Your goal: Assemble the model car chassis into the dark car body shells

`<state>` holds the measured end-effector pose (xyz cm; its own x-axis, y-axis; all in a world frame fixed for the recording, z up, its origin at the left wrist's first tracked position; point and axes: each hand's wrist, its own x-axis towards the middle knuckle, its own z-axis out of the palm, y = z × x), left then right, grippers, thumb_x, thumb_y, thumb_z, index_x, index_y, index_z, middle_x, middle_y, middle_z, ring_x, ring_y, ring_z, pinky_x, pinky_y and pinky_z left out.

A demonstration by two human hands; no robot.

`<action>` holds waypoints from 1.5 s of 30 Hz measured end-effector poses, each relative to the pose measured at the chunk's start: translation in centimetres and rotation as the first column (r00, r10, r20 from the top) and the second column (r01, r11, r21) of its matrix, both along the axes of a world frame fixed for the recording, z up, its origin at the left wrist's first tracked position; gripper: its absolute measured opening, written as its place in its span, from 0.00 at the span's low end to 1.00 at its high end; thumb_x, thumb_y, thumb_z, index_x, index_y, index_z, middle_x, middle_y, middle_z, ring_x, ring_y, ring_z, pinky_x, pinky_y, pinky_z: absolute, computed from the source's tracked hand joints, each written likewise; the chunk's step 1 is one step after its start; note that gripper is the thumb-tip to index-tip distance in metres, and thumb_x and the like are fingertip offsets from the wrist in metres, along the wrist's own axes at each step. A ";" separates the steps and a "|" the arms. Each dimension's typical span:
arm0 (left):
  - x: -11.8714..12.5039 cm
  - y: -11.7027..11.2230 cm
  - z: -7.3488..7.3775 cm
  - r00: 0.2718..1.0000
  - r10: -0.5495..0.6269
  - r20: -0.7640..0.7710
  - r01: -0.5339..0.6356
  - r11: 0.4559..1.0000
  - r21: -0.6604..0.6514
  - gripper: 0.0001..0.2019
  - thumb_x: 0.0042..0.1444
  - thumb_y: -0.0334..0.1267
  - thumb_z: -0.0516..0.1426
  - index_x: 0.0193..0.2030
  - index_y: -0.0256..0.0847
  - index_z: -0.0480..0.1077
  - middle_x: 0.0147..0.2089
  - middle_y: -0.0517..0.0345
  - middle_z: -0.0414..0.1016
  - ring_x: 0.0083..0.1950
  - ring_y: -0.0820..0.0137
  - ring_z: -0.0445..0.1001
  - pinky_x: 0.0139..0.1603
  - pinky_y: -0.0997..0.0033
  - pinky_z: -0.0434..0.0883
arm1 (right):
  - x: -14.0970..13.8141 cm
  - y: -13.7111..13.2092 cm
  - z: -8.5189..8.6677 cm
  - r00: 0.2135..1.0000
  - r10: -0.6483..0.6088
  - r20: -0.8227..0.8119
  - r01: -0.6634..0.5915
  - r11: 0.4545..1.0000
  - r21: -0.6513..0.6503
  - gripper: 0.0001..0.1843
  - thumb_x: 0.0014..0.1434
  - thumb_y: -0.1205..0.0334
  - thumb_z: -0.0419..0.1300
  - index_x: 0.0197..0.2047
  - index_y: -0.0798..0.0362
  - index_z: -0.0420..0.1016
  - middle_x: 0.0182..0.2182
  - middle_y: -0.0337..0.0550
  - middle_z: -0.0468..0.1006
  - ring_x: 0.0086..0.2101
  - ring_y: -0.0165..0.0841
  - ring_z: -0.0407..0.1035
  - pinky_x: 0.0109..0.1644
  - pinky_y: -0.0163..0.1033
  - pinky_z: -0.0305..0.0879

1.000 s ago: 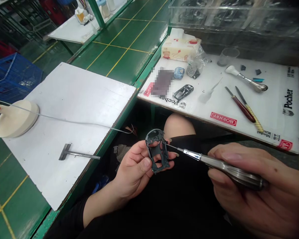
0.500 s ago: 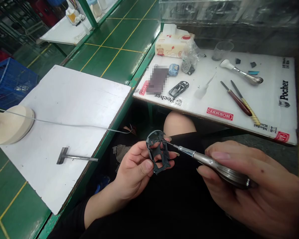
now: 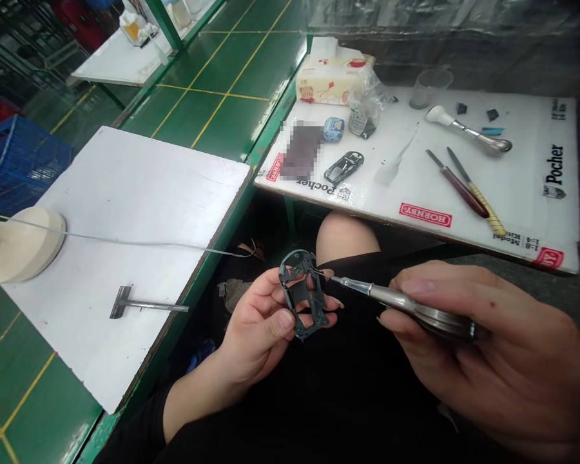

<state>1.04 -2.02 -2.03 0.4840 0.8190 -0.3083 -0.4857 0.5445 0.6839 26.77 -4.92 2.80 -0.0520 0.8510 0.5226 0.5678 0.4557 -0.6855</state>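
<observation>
My left hand (image 3: pixel 258 332) grips a small dark grey plastic car chassis (image 3: pixel 303 295) between thumb and fingers, held upright over my lap. My right hand (image 3: pixel 483 351) is wrapped round a metal-handled pointed tool (image 3: pixel 406 309). The tool's thin tip touches the upper right edge of the chassis. Both hands are below the edge of the white board (image 3: pixel 464 212) in front of me.
On the white board lie a dark toy car body (image 3: pixel 343 167), a blue toy piece (image 3: pixel 334 129), a tissue pack (image 3: pixel 331 80), a clear cup (image 3: pixel 430 87), files (image 3: pixel 464 190) and a white-handled tool (image 3: pixel 468 132). The left board (image 3: pixel 125 212) holds a scraper (image 3: pixel 145 304), a cream disc (image 3: pixel 22 245) and a cable.
My right hand and the tool have shifted slightly left and closer to the chassis. The view has tilted a little. My left hand keeps the chassis in nearly the same place.
</observation>
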 end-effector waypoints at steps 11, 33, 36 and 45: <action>-0.1 0.0 0.5 0.999 0.027 -0.030 -0.025 0.997 0.072 0.19 0.70 0.41 0.76 0.64 0.47 0.82 0.71 0.46 0.88 0.63 0.49 0.92 0.66 0.47 0.89 | -0.3 0.1 0.3 0.991 -0.007 0.136 -0.006 0.995 0.100 0.13 0.75 0.69 0.72 0.58 0.43 0.87 0.51 0.39 0.92 0.43 0.34 0.88 0.52 0.36 0.90; -0.8 0.0 -0.2 1.000 -0.024 -0.002 0.023 0.967 0.253 0.13 0.79 0.36 0.67 0.66 0.48 0.82 0.77 0.46 0.84 0.67 0.52 0.91 0.71 0.46 0.86 | -0.6 -1.0 0.7 0.989 -0.001 0.145 -0.011 0.997 0.081 0.09 0.79 0.67 0.69 0.60 0.53 0.85 0.57 0.46 0.89 0.48 0.35 0.87 0.63 0.38 0.89; -0.8 0.1 -0.1 0.999 -0.030 0.013 0.026 0.971 0.237 0.13 0.78 0.35 0.68 0.66 0.48 0.83 0.74 0.47 0.86 0.66 0.55 0.91 0.70 0.50 0.87 | -0.6 -0.7 0.5 0.984 -0.016 0.177 0.001 0.996 0.085 0.10 0.78 0.66 0.72 0.59 0.49 0.86 0.53 0.44 0.91 0.44 0.35 0.87 0.57 0.38 0.91; -0.8 0.5 -0.2 0.997 -0.044 0.061 0.036 0.993 0.116 0.21 0.69 0.38 0.76 0.65 0.44 0.79 0.63 0.45 0.91 0.59 0.56 0.92 0.65 0.52 0.87 | -0.3 -0.3 0.7 0.986 -0.001 0.165 -0.001 1.000 0.008 0.10 0.78 0.62 0.72 0.59 0.45 0.84 0.50 0.40 0.93 0.40 0.36 0.89 0.51 0.37 0.91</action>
